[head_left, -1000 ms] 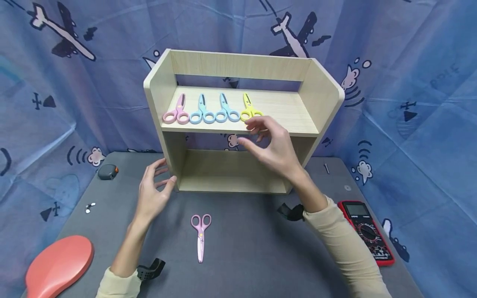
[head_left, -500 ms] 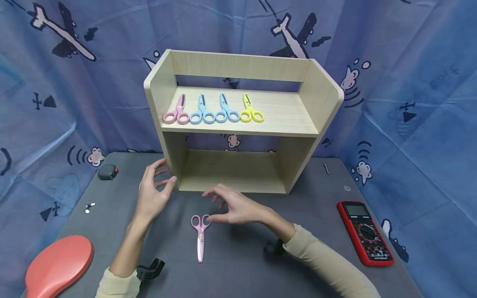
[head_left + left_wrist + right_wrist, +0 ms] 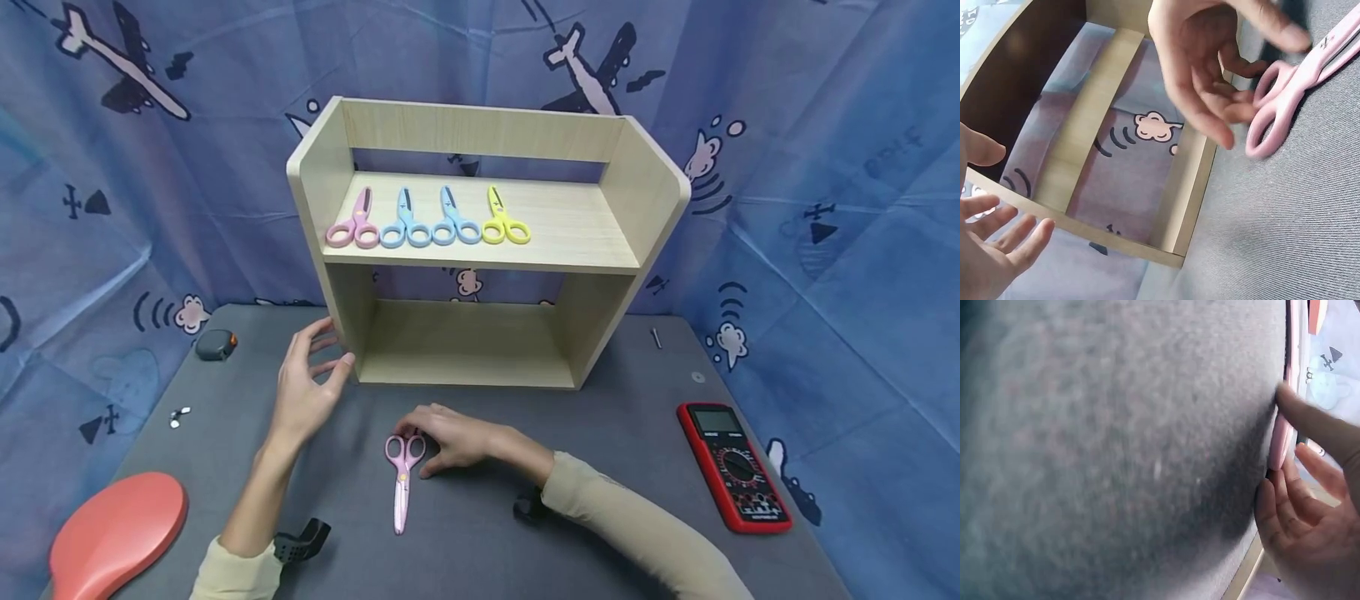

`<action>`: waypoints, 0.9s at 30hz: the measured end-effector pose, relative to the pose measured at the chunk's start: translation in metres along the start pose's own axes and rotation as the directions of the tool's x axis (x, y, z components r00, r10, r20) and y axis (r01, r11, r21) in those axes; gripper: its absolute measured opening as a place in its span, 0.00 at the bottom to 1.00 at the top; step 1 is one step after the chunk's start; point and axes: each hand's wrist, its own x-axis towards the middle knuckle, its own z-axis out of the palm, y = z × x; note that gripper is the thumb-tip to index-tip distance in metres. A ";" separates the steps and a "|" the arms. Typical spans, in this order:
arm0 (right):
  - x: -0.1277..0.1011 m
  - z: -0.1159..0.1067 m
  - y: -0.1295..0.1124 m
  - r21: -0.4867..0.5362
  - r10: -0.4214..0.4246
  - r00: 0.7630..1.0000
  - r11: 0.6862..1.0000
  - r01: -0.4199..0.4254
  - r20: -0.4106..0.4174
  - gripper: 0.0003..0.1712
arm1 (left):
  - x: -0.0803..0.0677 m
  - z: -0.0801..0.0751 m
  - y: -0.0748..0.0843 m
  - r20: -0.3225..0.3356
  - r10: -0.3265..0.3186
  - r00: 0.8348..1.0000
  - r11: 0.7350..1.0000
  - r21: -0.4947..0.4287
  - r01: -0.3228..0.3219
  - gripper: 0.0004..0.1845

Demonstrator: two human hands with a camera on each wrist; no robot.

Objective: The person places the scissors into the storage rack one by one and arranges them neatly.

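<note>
The right hand (image 3: 450, 437) lay on the grey table (image 3: 615, 433), fingers curled, touching the pink plastic scissors' (image 3: 402, 477) handle loops. The left hand (image 3: 303, 392) hovered open and empty beside the pale wooden shelf unit (image 3: 480, 250).

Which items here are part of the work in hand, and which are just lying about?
In hand: pink scissors on the table, touched by the right hand; wooden shelf; four scissors on its upper board; left hand beside it.

Lying about: multimeter, red paddle, tape measure.
</note>
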 end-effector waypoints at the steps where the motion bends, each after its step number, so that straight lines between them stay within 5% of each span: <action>1: 0.000 -0.004 -0.007 0.003 0.011 1.000 1.000 -0.011 -0.002 0.40 | 0.000 0.000 0.000 0.001 -0.001 1.000 1.000 0.000 0.001 0.33; 5: -0.001 -0.019 -0.029 0.023 0.083 0.996 0.996 -0.083 0.020 0.40 | -0.001 0.000 0.000 0.004 -0.002 1.000 1.000 0.000 0.002 0.33; 12: -0.012 -0.031 -0.029 0.004 0.074 0.991 0.997 -0.075 0.113 0.34 | -0.001 0.000 0.000 0.014 0.000 1.000 1.000 -0.004 0.000 0.33; 18: -0.024 -0.032 -0.020 0.160 -0.006 0.964 0.986 -0.038 0.265 0.30 | -0.001 0.000 0.001 0.017 -0.007 1.000 1.000 -0.005 0.007 0.33; 22: -0.032 -0.035 -0.018 0.316 -0.073 0.927 0.947 -0.051 0.367 0.32 | -0.001 0.000 0.001 0.016 -0.006 1.000 1.000 -0.008 0.007 0.33; 27: -0.047 -0.049 -0.026 0.380 -0.085 0.910 0.921 -0.084 0.406 0.36 | -0.001 0.000 0.001 0.012 -0.007 1.000 1.000 -0.008 0.007 0.33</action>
